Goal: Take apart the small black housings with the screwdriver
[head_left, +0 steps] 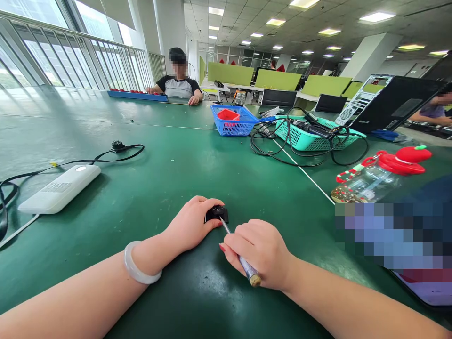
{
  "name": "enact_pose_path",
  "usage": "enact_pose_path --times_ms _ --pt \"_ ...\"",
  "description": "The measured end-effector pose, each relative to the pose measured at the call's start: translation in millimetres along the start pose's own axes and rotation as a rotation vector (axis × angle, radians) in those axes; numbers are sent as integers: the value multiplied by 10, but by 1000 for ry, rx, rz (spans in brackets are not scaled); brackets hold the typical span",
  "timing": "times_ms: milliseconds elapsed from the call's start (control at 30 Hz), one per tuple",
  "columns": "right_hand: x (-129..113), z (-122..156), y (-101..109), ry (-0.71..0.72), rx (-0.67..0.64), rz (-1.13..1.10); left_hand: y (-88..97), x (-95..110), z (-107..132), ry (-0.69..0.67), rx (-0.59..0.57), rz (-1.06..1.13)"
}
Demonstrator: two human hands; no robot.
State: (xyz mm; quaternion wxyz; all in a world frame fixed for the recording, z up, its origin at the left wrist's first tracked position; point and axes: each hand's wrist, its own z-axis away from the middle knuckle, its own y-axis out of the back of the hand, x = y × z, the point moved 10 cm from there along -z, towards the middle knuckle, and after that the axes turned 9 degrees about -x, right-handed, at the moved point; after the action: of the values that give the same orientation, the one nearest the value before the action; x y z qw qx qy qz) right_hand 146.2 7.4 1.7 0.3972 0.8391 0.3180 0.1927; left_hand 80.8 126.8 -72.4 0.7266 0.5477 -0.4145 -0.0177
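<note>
A small black part (221, 213) rests on the green tabletop (169, 179), straight ahead of me. My left hand (192, 221), with a pale bangle at its wrist, pinches it between thumb and fingers. In my right hand (259, 252) is a thin metal screwdriver (247, 269), gripped in the fist with its butt end toward me. Its tip meets the black part near my left thumb. What exactly the part is, and the shape of the tip, are too small to make out.
At left lie a white power bank (61, 188) and a black cable (120, 147). Further off are a blue basket (235, 126), a teal basket (300, 139) with tangled cables, and a tilted computer case (391, 103). A red-lidded bottle (381, 176) stands right. Another person (179, 87) sits across.
</note>
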Motion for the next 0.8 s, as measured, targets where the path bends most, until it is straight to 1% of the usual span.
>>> enact_pose_path --times_ms 400,600,800 --pt "82 6 21 -44 17 -38 1 16 13 -28 12 9" --pt "136 5 1 -84 -4 -97 -3 41 12 -49 4 23" --pt "134 19 27 -73 24 -95 -2 26 12 -36 -9 30"
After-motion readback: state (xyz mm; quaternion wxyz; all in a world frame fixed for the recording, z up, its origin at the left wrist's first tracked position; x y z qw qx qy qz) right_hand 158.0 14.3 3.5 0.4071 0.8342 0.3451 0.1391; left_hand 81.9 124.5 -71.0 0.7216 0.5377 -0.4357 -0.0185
